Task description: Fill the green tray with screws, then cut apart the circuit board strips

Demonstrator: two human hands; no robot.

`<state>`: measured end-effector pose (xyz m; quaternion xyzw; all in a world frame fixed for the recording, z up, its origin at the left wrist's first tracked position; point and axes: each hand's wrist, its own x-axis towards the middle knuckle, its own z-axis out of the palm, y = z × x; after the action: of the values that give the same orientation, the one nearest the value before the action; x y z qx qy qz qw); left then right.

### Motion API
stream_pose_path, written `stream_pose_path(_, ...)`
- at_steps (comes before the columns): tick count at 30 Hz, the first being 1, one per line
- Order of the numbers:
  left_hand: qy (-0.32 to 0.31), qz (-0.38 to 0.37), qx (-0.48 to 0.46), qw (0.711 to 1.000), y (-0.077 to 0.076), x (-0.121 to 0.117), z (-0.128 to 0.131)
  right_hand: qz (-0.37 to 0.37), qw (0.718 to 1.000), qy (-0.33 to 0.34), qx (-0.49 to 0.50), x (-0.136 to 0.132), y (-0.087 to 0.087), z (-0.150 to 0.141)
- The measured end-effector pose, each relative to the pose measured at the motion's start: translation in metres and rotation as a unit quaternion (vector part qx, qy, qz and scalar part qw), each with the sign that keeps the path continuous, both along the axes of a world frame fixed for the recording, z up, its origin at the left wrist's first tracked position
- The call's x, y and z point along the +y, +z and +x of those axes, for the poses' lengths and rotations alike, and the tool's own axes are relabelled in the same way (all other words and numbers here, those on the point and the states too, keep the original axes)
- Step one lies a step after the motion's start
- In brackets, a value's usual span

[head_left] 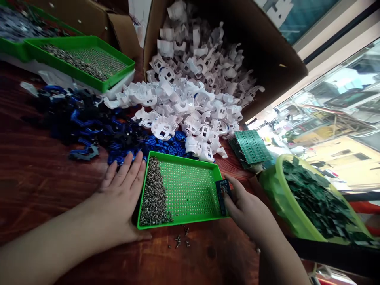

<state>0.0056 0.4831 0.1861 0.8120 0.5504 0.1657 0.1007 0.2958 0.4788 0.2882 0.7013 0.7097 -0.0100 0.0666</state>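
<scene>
Resting on the reddish-brown surface (213,257), between the two hands: a shallow green tray (190,190), with a dense bank of small metal screws (152,194) along its left end and rows of pale dots across the rest of its floor, too small to tell whether bare holes or seated screws. Holding the left hand (118,202) wide open along the tray's left wall, fingers extended and pointing away, with nothing in its grasp. Pinching with the right hand (245,208) a dark rectangular board (221,194), pale markings on its face, at the tray's right end; impossible to tell whether gripping the tray wall too. Just beside the tray's near edge, a few loose screws (178,240). Beyond its far edge, small blue parts (170,144), and farther left a tangle of black and blue parts (89,122). Behind these, a large heap of white plastic shells (184,95), spilling out of a cardboard box (267,51). At upper left, another green tray (118,77), also with screws inside. Off to the right, stacked green sheets (251,147) near a yellow-green basin (273,202) full of dark green pieces (314,202).
</scene>
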Motion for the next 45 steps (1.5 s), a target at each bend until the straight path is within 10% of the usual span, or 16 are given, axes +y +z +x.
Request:
stream_pose_path(7, -0.011, 0.106, 0.0, 0.994, 0.002, -0.006, 0.004, 0.037, 0.999, 0.007, 0.036, 0.003, 0.006, 0.015)
stream_pose_path(17, 0.008, 0.068, 0.016, 0.997, 0.004, -0.008, 0.003, -0.068, 0.997, 0.027, 0.01, 0.007, -0.007, 0.007)
stream_pose_path(27, 0.033, -0.001, 0.03, 0.999, 0.01, -0.007, 0.007, -0.051, 0.983, 0.157, 0.082, 0.007, -0.003, -0.071)
stream_pose_path(45, -0.008, -0.093, 0.05, 0.994, 0.028, 0.004, -0.006, -0.027, 0.973, 0.133, 0.189, 0.038, -0.004, -0.162)
